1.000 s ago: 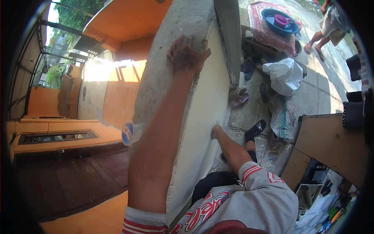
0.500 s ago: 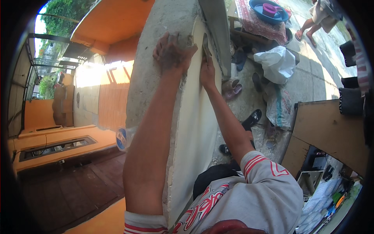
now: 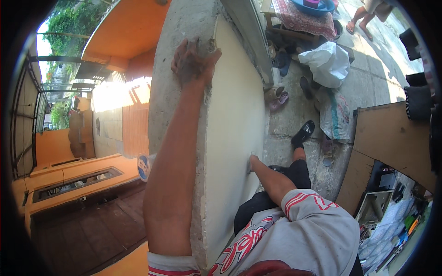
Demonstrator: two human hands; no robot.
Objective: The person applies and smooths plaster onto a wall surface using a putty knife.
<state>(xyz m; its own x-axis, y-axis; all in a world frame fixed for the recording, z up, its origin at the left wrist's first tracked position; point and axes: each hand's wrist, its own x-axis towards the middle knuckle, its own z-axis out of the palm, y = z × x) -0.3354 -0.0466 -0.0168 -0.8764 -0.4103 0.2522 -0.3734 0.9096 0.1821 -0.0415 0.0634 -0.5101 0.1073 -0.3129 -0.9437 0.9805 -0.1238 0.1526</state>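
Observation:
My left hand point(image 3: 191, 62) is curled over the top of a rough grey concrete wall point(image 3: 168, 27), fingers spread and bent, thumb at the edge. Below it runs the wall's smooth cream-coated face point(image 3: 230, 110). My right hand point(image 3: 253, 163) is low on that face, closed round a flat metal trowel-like tool point(image 3: 249, 169), mostly hidden behind the fingers and pressed to the coating. My left forearm lies along the wall top; my right arm reaches down the side.
Below right are a white sack point(image 3: 323, 62), a printed sack point(image 3: 335, 117), loose footwear point(image 3: 279, 100) and a brown board point(image 3: 386, 147). A rug-covered table point(image 3: 304, 20) with a blue basin point(image 3: 313, 7) and a person's legs point(image 3: 361, 23) are farther off. An orange wall point(image 3: 136, 129) stands left.
My right hand rose with the tool to the upper part of the cream face half a second ago and has since slid back down. My left hand stays on the edge; the view shifts slightly.

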